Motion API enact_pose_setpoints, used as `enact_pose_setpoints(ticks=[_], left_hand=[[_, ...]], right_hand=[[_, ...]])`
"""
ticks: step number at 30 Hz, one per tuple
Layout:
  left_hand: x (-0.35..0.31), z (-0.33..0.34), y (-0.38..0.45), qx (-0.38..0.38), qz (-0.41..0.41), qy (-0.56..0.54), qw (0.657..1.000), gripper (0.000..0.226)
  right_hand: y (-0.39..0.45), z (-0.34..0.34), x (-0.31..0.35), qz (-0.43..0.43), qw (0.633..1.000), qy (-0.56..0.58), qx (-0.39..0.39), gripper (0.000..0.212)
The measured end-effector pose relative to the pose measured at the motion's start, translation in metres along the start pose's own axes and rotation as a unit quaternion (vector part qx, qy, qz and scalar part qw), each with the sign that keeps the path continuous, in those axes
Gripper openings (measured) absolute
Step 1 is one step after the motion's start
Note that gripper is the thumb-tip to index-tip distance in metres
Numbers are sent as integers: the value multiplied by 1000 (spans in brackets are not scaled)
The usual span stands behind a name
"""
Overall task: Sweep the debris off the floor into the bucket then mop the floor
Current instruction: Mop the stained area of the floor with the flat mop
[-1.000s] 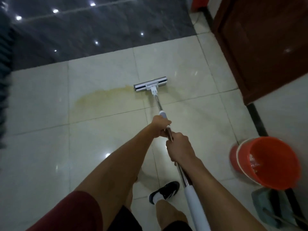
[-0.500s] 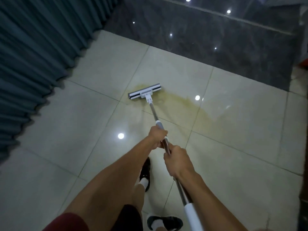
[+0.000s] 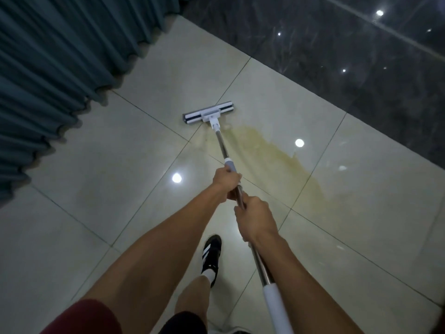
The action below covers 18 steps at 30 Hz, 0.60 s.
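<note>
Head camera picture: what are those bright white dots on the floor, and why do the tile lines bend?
Head view: the dots look like ceiling lamps mirrored in the glossy cream tiled floor, also on the dark polished stone strip; the wide-angle lens curves lines; corners darken; the teal pleated curtain looks slightly soft.

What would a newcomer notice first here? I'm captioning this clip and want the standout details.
A yellowish streak smears across the pale floor tiles, running right from the mop head at centre. The left hand and right hand both grip the mop pole. Teal curtains fill the upper left.
</note>
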<state>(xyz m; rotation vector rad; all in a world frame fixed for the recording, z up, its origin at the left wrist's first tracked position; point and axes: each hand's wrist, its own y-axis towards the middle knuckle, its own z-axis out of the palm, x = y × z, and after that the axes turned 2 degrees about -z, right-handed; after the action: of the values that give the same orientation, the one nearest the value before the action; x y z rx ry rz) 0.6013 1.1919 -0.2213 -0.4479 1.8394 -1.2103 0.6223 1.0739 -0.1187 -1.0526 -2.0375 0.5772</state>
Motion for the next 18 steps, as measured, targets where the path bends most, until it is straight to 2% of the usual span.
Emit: enact_pose_setpoints(ticks=[4, 8, 12, 18], left_hand=[[-47, -23, 49, -15, 12, -16, 1000, 12], [-73, -26, 63, 8, 6, -5, 1000, 10], [-56, -13, 54, 10, -2, 5, 1000, 23], [-20, 16, 24, 2, -5, 59, 998, 21]], right_hand=[[58, 0, 40, -26, 1000, 11, -14, 22], [85, -9, 45, -36, 999, -2, -17, 25], [74, -6, 26, -5, 1000, 17, 2, 26], [39, 4, -16, -22, 1000, -7, 17, 36]])
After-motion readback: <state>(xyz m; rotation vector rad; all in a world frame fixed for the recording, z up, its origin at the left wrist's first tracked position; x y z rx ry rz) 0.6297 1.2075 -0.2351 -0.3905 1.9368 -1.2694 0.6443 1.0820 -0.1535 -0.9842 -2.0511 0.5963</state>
